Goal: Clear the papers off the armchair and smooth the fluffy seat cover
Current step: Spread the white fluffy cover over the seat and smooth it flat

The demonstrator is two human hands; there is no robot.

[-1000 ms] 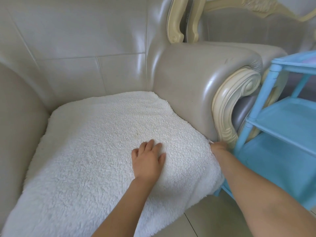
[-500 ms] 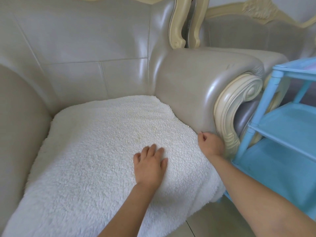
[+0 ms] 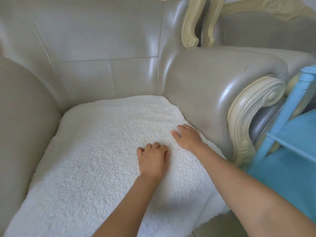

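Beige leather armchair (image 3: 106,45), no papers in sight: both hands press flat, holding nothing, on the fluffy seat cover (image 3: 95,151), left hand (image 3: 152,159) mid-seat as anchor, right hand (image 3: 188,137) near the armrest (image 3: 213,86), likely to flatten that edge.

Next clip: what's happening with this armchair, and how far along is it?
A person is smoothing the fluffy white seat cover on a beige armchair. Both hands lie on the cover: the left hand near the middle, fingers curled, and the right hand by the armrest. No papers are visible on the seat. A blue shelf unit stands beside the chair.
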